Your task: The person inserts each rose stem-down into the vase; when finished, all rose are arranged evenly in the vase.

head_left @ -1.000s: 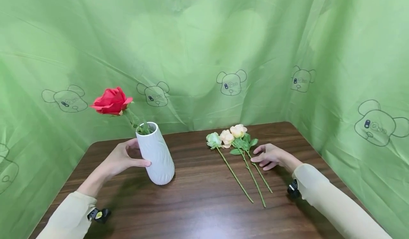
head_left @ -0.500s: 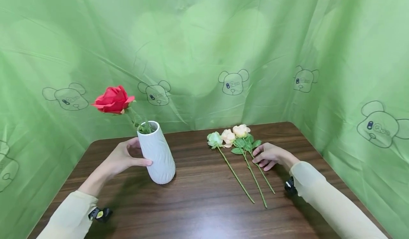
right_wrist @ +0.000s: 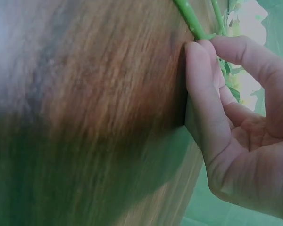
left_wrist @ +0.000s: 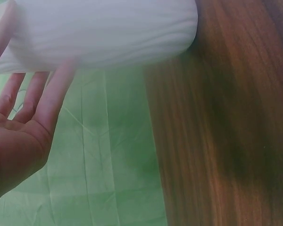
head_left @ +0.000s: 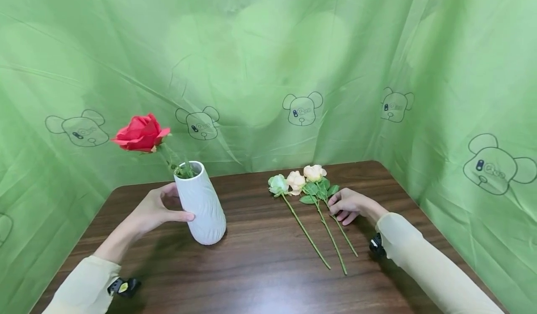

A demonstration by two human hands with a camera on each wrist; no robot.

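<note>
In the head view, the person's left grip (head_left: 153, 211) wraps the left side of a white vase (head_left: 205, 213) on the dark wood worktop (head_left: 260, 244), thumb on the near face and fingers passing behind; the vase leans leftward in view, though lens slant makes true tilt hard to tell; a red rose (head_left: 141, 133) stands in its mouth, bloom drooping to the left; well apart on the right, the right grip (head_left: 351, 205) closes at the stem of the rightmost peach rose (head_left: 314, 172), which lies flat; the step in hand looks to be picking up that stem, and the next move seems to call for a steady pinch and a clean upward lift; the other peach rose (head_left: 295, 182) and a pale green rose (head_left: 278, 184) lie just beside, and the crowded leaves (head_left: 320, 190) could snag; a green curtain (head_left: 251, 71) hangs behind; in the left wrist view, thumb and fingers are spread wide to the vase's girth, its base near the worktop's surface; in the right wrist view, thumb and fingertips nearly meet, pinching the green stem, with a second stem close by.
</note>
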